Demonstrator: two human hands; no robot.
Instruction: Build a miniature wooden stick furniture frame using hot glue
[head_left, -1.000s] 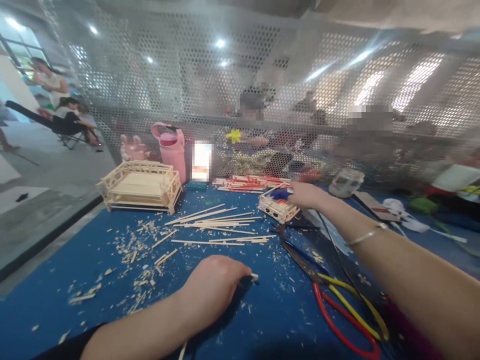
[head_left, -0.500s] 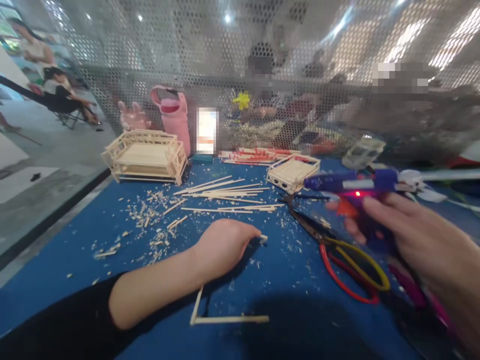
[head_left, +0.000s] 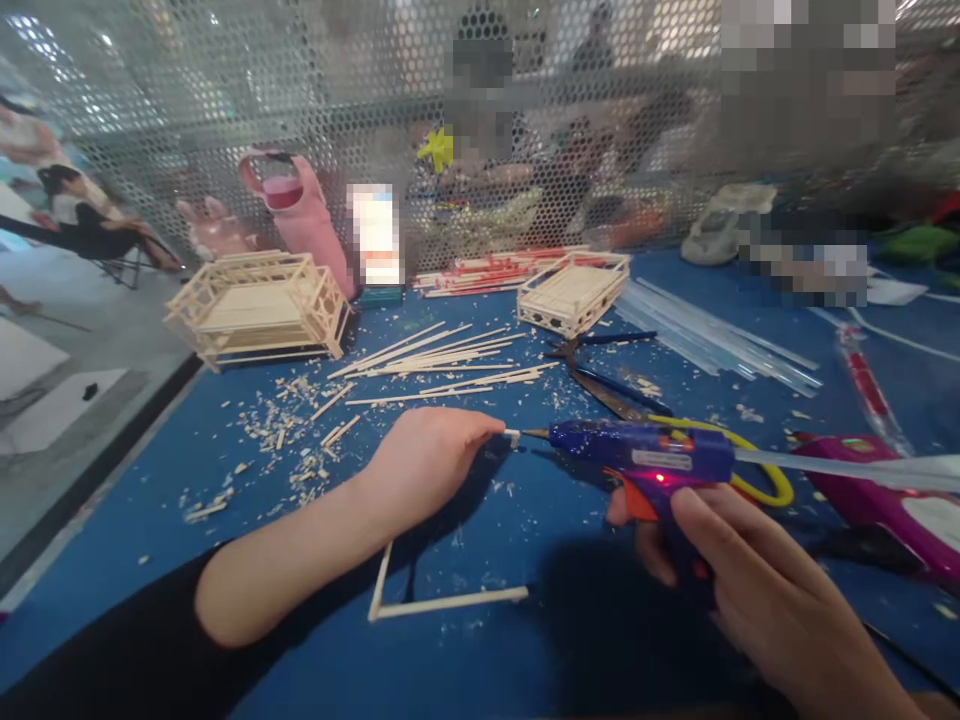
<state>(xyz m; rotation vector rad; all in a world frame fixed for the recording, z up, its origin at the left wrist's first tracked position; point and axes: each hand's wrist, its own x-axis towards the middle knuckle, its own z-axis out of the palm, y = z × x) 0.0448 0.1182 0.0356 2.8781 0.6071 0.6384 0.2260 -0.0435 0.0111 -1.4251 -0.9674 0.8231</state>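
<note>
My left hand (head_left: 431, 455) is closed on a short wooden stick (head_left: 512, 434); only its pale end sticks out past the fingertips. In my right hand (head_left: 750, 570) is a blue hot glue gun (head_left: 645, 450) with an orange trigger and a lit red light. Its metal nozzle points left, close to the stick's end; I cannot tell whether they touch. A clear glue stick (head_left: 817, 468) runs out of the gun's back. Beneath my left forearm lies an L-shaped wooden frame (head_left: 450, 605), partly hidden by the arm.
Loose wooden sticks (head_left: 442, 355) and scraps lie mid-table. Behind are a wooden model bed (head_left: 255, 305), a smaller wooden frame (head_left: 574, 290) and a pink bottle (head_left: 307, 220). Pliers (head_left: 600, 385), clear glue sticks (head_left: 720, 335) and a magenta tool (head_left: 870, 490) are on the right.
My right hand has brought the glue gun left and down, so its nozzle is now near the stick's end. My left hand keeps hold of the stick. The camera view has shifted.
</note>
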